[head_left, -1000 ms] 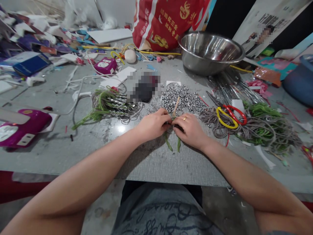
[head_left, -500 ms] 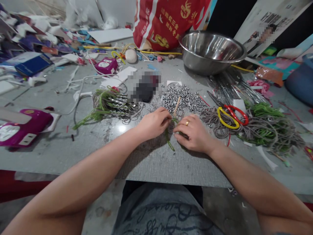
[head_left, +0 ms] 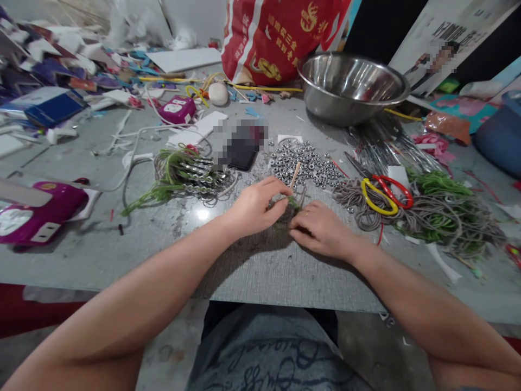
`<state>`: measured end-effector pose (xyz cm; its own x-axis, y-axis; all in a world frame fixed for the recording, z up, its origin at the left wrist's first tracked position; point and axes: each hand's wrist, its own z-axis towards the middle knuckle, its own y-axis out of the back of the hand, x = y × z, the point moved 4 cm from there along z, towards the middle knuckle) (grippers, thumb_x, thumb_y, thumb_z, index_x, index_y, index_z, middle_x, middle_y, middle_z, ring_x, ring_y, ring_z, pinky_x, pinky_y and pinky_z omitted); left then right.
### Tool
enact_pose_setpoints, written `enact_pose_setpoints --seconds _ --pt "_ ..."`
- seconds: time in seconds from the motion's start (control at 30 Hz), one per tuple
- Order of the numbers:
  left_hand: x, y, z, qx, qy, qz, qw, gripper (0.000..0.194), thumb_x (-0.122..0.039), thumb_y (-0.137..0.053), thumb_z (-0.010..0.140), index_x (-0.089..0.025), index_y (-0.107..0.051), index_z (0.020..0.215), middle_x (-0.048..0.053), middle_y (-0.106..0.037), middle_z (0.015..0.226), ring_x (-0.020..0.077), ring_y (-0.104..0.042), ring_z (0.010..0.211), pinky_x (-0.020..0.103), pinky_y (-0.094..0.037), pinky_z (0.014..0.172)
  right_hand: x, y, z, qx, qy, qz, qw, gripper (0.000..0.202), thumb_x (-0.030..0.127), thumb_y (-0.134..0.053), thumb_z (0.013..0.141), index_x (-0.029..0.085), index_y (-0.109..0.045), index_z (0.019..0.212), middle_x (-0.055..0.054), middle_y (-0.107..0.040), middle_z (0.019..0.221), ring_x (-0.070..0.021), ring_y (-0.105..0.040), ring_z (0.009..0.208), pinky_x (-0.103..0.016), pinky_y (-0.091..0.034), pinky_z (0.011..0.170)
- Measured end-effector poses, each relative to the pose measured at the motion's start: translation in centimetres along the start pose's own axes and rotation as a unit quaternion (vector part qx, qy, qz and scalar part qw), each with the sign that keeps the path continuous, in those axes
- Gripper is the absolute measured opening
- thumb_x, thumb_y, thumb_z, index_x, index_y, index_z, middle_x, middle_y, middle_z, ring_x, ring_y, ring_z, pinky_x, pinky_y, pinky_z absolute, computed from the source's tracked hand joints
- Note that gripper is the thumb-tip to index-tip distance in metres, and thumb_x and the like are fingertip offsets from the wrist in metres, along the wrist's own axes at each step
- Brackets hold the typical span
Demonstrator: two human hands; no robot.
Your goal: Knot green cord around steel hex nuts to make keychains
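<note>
Between my hands, a green cord (head_left: 293,202) shows in part at the middle of the table. My left hand (head_left: 260,203) pinches at it from the left, thumb and fingers closed together. On the other side my right hand (head_left: 321,228), with a ring, has its fingers curled round the cord close to the tabletop. Most of the cord is hidden behind the fingers. A thin wooden stick (head_left: 296,175) points away from the fingertips towards a spread of small metal nuts (head_left: 305,160). Whether the stick is fixed to the cord I cannot tell.
On the right, scissors (head_left: 380,195) with red and yellow handles lie on grey and green cords (head_left: 443,217). To the left lies a bundle of green cords with metal nuts (head_left: 179,176). A steel bowl (head_left: 354,89) and a phone (head_left: 244,155) are farther back.
The green cord end that hung towards the table's front edge is out of sight. My left hand has shifted slightly, thumb now lower; my right fingers are curled in tighter.
</note>
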<state>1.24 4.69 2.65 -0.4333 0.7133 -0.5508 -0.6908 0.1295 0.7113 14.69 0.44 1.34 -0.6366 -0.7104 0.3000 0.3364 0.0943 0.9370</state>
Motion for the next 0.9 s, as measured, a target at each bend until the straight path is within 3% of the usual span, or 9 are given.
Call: enact_pose_setpoints --seconds 0.23,0.5,0.73,0.9 --pt "-1.4 -0.5 -0.2 0.074 -0.054 -0.002 0.996 0.029 -0.023 -0.053 0.077 -0.015 -0.055 0.105 0.005 -0.066 0.095 0.0147 -0.060 0.085 0.026 -0.048 0.074 -1.8 1.0 -0.2 -0.120 -0.083 0.094 0.985 0.013 0.025 -0.047 0.083 0.019 -0.055 0.074 -0.002 -0.062 0.068 -0.0149 -0.052 0.064 -0.028 -0.035 0.063" --pt "-0.1 -1.5 -0.3 0.047 -0.041 0.048 0.997 0.025 -0.020 -0.049 0.084 -0.019 -0.056 0.108 0.003 -0.069 0.093 0.0125 -0.063 0.079 0.024 -0.048 0.069 -2.3 0.9 -0.2 -0.123 -0.161 0.206 0.957 0.019 0.031 -0.045 0.086 0.018 -0.057 0.079 0.000 -0.060 0.069 -0.0132 -0.053 0.063 -0.026 -0.038 0.060" --pt "0.3 -1.2 -0.2 0.035 0.004 0.055 0.998 0.021 -0.019 -0.050 0.084 -0.018 -0.058 0.103 0.000 -0.069 0.086 0.0108 -0.064 0.070 0.021 -0.045 0.058 -2.4 1.1 -0.2 -0.162 -0.116 0.060 0.978 0.045 0.056 -0.040 0.086 0.018 -0.059 0.100 -0.003 -0.064 0.073 -0.0161 -0.055 0.066 -0.032 -0.035 0.068" --pt "0.3 -1.2 -0.2 0.042 0.025 0.074 0.996 0.019 -0.021 -0.048 0.084 -0.020 -0.058 0.101 -0.001 -0.069 0.079 0.0103 -0.063 0.066 0.021 -0.043 0.057 -2.2 1.0 -0.2 -0.172 -0.100 0.014 0.980 0.047 0.055 -0.033 0.089 0.017 -0.061 0.097 -0.003 -0.065 0.070 -0.0158 -0.055 0.065 -0.031 -0.032 0.069"
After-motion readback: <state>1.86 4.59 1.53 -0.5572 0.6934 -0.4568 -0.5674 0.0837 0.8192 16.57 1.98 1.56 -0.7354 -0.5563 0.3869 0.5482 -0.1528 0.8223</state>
